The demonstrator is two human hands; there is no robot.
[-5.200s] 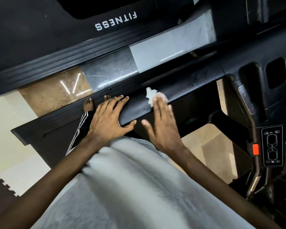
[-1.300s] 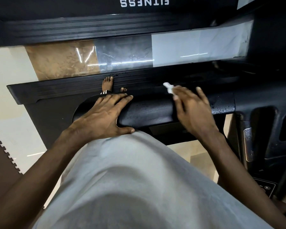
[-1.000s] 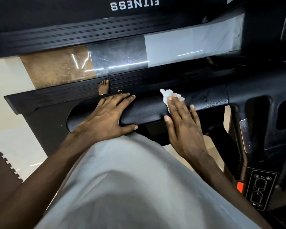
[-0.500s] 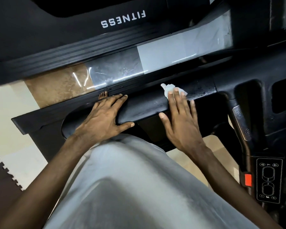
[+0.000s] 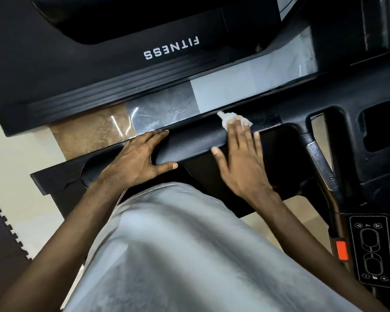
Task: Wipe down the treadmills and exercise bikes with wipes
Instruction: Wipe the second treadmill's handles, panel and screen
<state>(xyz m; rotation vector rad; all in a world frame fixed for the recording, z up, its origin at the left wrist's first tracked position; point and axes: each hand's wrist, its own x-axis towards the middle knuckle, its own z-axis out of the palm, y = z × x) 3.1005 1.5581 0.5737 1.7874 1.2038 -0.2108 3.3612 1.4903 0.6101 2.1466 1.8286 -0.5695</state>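
A black treadmill handrail (image 5: 194, 143) runs across the middle of the view, wet with droplets at its right end. My right hand (image 5: 241, 161) lies flat on it with straight fingers and presses a crumpled white wipe (image 5: 229, 117) against the rail; most of the wipe is hidden under my fingertips. My left hand (image 5: 135, 161) rests on the rail's left part, fingers over the top and thumb along the near side.
A second treadmill deck marked FITNESS (image 5: 171, 48) lies beyond a strip of tiled floor (image 5: 162, 111). The console frame with openings (image 5: 378, 129) and a control panel with a red button (image 5: 341, 253) stand at the right. Foam mat edge (image 5: 0, 221) at the left.
My right hand with the wipe has slid a little to the right along the handrail. The left hand keeps its place on the rail. The camera has tilted slightly.
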